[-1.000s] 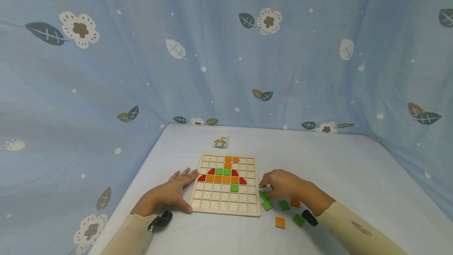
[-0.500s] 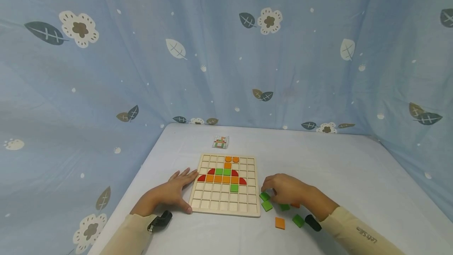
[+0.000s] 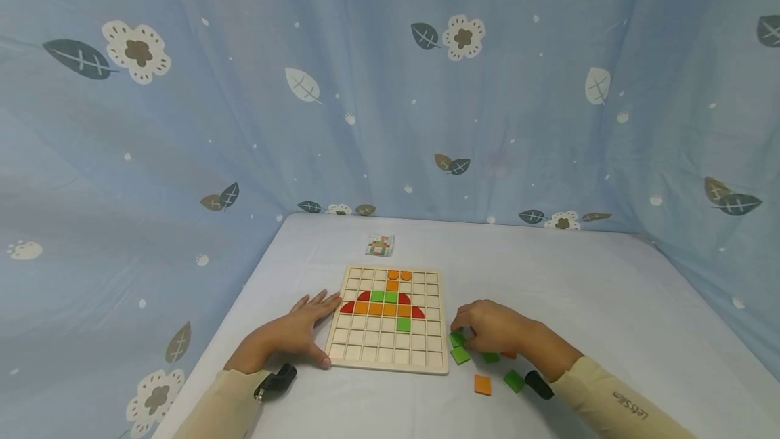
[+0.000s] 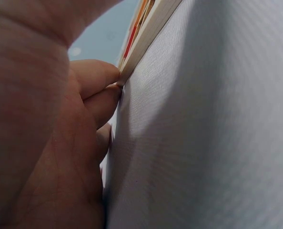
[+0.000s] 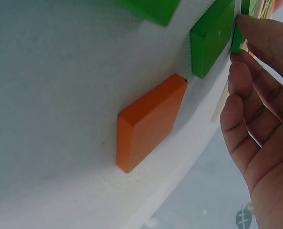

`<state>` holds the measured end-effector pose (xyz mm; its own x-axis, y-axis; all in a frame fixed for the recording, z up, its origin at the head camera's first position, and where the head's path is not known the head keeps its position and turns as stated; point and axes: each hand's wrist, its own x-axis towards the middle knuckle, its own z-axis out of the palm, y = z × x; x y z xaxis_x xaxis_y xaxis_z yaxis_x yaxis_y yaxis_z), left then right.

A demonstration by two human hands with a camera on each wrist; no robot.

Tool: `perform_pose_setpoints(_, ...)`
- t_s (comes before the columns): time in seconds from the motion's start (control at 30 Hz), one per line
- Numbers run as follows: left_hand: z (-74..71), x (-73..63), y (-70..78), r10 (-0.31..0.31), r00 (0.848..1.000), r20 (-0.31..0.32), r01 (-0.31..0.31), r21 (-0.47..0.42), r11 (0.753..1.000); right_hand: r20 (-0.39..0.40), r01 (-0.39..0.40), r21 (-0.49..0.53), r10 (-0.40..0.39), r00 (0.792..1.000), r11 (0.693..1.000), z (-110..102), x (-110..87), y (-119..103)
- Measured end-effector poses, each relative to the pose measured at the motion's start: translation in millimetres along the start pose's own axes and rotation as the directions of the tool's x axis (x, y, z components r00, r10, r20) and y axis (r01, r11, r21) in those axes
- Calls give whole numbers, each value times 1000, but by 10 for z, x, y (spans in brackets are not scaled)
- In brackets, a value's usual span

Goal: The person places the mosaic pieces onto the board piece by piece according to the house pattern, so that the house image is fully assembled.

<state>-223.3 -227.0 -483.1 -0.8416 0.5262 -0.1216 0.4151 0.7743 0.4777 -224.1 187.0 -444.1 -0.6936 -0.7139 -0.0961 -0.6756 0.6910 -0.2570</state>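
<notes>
My left hand (image 3: 298,332) rests with spread fingers against the left edge of a wooden grid board (image 3: 390,356); in the left wrist view, fingertips touch the board's side. Red, orange and green pieces fill some cells, including a lone green square (image 3: 403,324). Right of the board, my right hand (image 3: 495,325) pinches a green square tile (image 5: 236,40) between thumb and finger, low at the table. Another green tile (image 3: 460,356) lies just in front of it. Under the hand are a further green tile (image 5: 212,40) and an orange tile (image 5: 151,126), partly covered in the head view.
A small pattern card (image 3: 380,245) lies behind the board. Nearer the person are a loose orange tile (image 3: 482,385) and a green tile (image 3: 514,380). A blue patterned curtain (image 3: 390,120) hangs behind and beside the white table (image 3: 548,269).
My right hand has shifted slightly right and toward me, then held nearly still at the green tile, which moved a little right. The left hand and board have stayed in place.
</notes>
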Motion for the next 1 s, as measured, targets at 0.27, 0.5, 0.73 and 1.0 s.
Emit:
perform_pose_setpoints(0.27, 14, -9, -28, 5, 1000, 1, -5, 2, 1000, 8, 18, -44, -17, 1000, 999, -42, -20, 2)
perform_pose_setpoints(0.5, 14, -9, -3, -22, 1000, -1, 22, -11, 1000, 1, 37, -52, -37, 999, 998, -93, -8, 16)
perform_pose_setpoints(0.73, 18, -5, -11, -27, 1000, -2, 27, 16, 1000, -10, 48, -38, -49, 999, 998, -89, 24, 22)
perform_pose_setpoints(1.0, 17, -10, -18, -10, 1000, -1, 10, 3, 1000, -56, 87, 3, -86, 995, 996, -76, 53, -5)
